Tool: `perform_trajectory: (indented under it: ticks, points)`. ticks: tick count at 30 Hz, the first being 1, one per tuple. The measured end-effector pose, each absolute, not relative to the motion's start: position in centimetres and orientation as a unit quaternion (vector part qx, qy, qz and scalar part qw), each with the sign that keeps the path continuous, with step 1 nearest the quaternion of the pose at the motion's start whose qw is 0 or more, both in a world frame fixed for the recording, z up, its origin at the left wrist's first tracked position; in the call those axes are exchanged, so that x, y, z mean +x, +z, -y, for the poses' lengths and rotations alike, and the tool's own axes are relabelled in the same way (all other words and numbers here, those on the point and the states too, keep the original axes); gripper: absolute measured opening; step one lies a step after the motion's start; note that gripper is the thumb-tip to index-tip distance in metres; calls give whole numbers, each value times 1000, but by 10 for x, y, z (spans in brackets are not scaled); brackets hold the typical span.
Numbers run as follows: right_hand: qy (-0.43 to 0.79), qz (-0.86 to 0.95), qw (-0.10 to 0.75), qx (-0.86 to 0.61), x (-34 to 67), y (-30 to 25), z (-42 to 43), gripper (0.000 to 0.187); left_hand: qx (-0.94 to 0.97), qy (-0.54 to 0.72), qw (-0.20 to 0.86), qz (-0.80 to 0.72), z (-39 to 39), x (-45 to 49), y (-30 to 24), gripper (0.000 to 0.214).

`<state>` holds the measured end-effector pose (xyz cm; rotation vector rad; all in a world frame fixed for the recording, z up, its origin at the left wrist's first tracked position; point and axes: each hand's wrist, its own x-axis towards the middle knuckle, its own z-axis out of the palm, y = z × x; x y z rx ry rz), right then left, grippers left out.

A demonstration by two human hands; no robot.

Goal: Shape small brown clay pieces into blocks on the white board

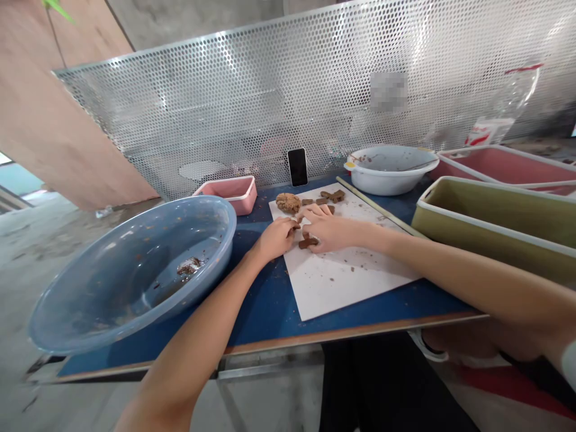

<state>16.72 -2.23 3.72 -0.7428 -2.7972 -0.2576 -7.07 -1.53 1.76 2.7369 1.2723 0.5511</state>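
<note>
My left hand (279, 236) is closed, its fingertips pinched at a small bit of brown clay over the left part of a white sheet (324, 294). Just right of it, my right hand (332, 229) reaches across the sheet, with thumb and fingers around a brown clay piece (308, 243). The hands almost touch, and the fingers hide part of the clay. Behind them sit a rough lump of clay (288, 203) and a shaped, branching clay piece (333, 196). Crumbs are scattered over the sheet's near half.
A big blue basin (130, 240) stands left, a pink box (243, 198) behind it. A phone (297, 167) leans on the perforated metal screen (225, 114). To the right are a stick (382, 210), white basin (391, 180), green tub (486, 225), red tub (517, 165) and plastic bottle (504, 108).
</note>
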Motion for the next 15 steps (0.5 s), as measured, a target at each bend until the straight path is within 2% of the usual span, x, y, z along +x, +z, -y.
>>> perform_trajectory:
  ticks: [15]
  points:
    - [-103, 959, 105, -241, 162, 44, 22, 12, 910, 130, 17, -394, 10, -75, 15, 44]
